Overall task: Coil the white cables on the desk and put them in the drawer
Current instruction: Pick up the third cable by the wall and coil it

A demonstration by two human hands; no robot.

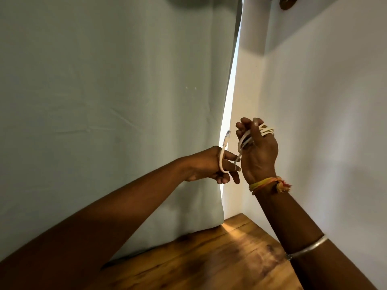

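Above the wooden desk (209, 258), the right hand (259, 158) grips the white cable (267, 130) in loops; the left hand (209, 166) holds its free end. Better keep loops even, then tuck this end.

Left hand (209, 166), right hand (256, 150) aloft, both curled.

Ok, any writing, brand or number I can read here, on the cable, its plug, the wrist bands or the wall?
No readable text anywhere in this view.
White cable and its plug: any print is too small and blurred to tell.
Thread wristband, metal bangle, curtain, wall, desk: no lettering visible.
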